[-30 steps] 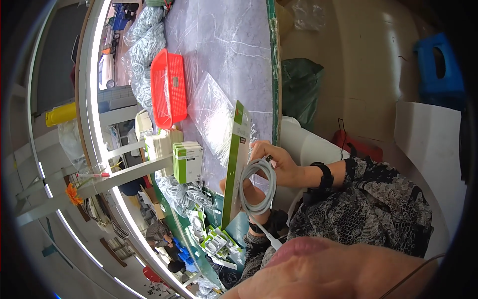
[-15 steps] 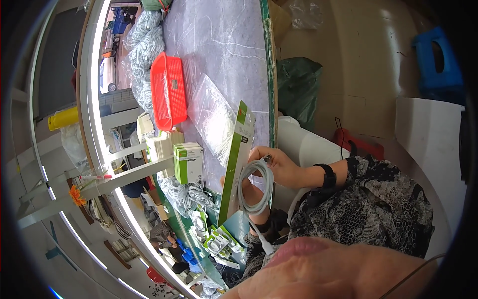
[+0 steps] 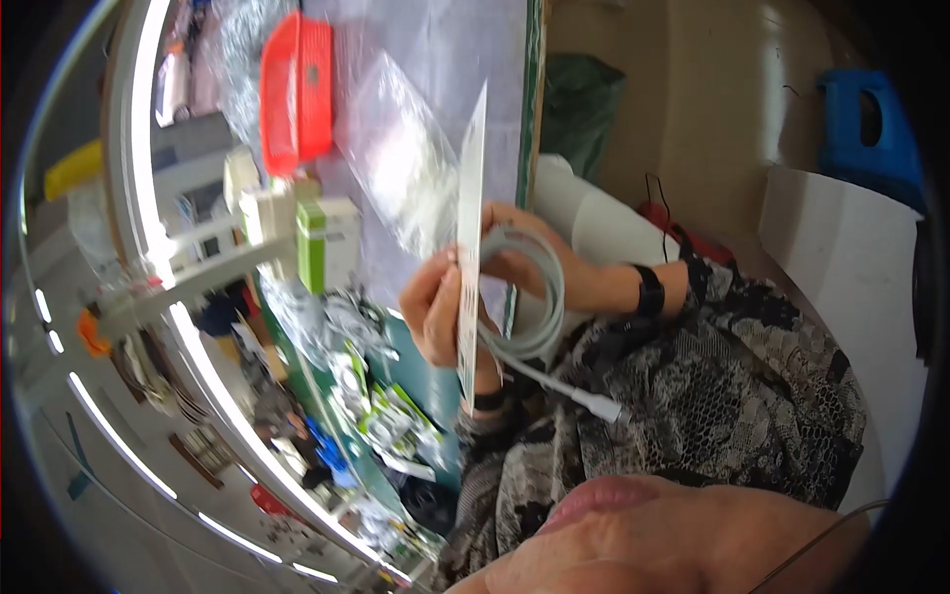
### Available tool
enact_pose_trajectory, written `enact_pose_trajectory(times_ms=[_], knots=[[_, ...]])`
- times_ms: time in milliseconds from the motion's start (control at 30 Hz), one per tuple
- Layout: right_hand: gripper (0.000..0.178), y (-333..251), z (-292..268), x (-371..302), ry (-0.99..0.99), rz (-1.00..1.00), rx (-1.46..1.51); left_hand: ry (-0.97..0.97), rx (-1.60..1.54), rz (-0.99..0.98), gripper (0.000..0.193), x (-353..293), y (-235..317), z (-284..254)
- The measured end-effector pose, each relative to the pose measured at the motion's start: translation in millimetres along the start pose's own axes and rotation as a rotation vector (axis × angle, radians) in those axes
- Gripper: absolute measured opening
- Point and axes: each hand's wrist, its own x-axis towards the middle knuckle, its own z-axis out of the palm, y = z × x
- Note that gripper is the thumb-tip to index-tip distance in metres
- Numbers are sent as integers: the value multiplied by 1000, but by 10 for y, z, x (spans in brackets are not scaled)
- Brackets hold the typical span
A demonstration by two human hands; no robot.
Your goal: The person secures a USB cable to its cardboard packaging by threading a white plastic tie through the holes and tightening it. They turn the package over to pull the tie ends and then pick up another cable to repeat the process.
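Observation:
My left hand (image 3: 432,309) is closed on a flat packaging card (image 3: 469,257), which stands nearly edge-on to me, its printed face hardly showing. On the card's other side is my right hand (image 3: 520,249), closed round a coiled grey-white cable (image 3: 554,297), its fingers partly hidden behind the card and the loops. One end of the cable, with a white plug (image 3: 601,406), dangles over my patterned clothing. The coil sits right beside the card; whether it is fixed to it I cannot tell.
Beyond my hands, a clear bag of white ties (image 3: 411,178) lies on the grey table (image 3: 426,40) near a red basket (image 3: 322,94). Green-and-white boxes (image 3: 327,247), coiled cables (image 3: 336,322) and packaged cables (image 3: 391,421) are on the left. A blue plastic container (image 3: 861,129) stands at right.
The card has turned from showing its green printed face to nearly edge-on. My left hand's fingers now show at its left side. The plug end has swung right, and the whole view has shifted.

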Motion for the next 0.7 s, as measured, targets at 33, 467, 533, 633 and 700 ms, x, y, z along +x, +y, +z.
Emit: enact_pose_trajectory(times_ms=[33,467,533,633,700], knots=[[24,199,-70,49,-26,94,38,-6,54,27,25,-46,-73,-77],[42,692,-92,-155,-307,328,211,28,-23,115,37,-227,-84,-472],[44,757,-96,-187,-324,348,172,6,18,129,38,-268,-91,-551],[45,852,-127,-203,-351,372,119,16,39,139,38,-316,-99,-605],[47,933,-187,-230,-335,457,239,37,41,154,38,-342,-105,-614]])
